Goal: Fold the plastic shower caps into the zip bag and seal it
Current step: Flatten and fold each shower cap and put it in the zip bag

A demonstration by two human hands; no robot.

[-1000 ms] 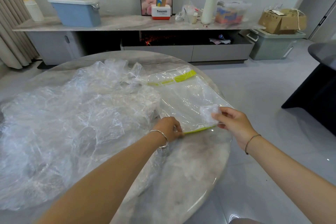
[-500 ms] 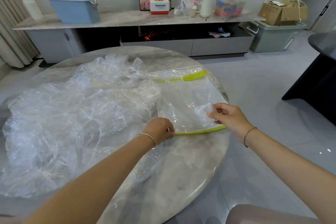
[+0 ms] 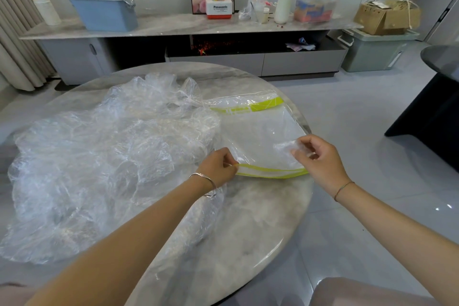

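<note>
A clear zip bag [image 3: 258,131] with yellow-green bands lies flat on the right part of the round marble table [image 3: 248,226]. My left hand [image 3: 218,165] pinches the near yellow-green edge of the bag at its left corner. My right hand [image 3: 320,156] holds a small folded wad of clear plastic, a shower cap [image 3: 285,149], at the bag's near right side. Whether the wad is inside the bag or on top of it is unclear. A big crumpled heap of clear plastic shower caps [image 3: 99,156] covers the left of the table.
The table's rim curves close behind and to the right of the bag. Beyond stands a long low cabinet [image 3: 186,27] with a blue bin [image 3: 104,10], boxes and a roll. A dark table [image 3: 437,107] stands at the right over grey floor.
The near band of the bag has lifted and spread under my left hand's pinch. My right hand with the small wad has shifted slightly inward over the bag. The camera has tilted a little.
</note>
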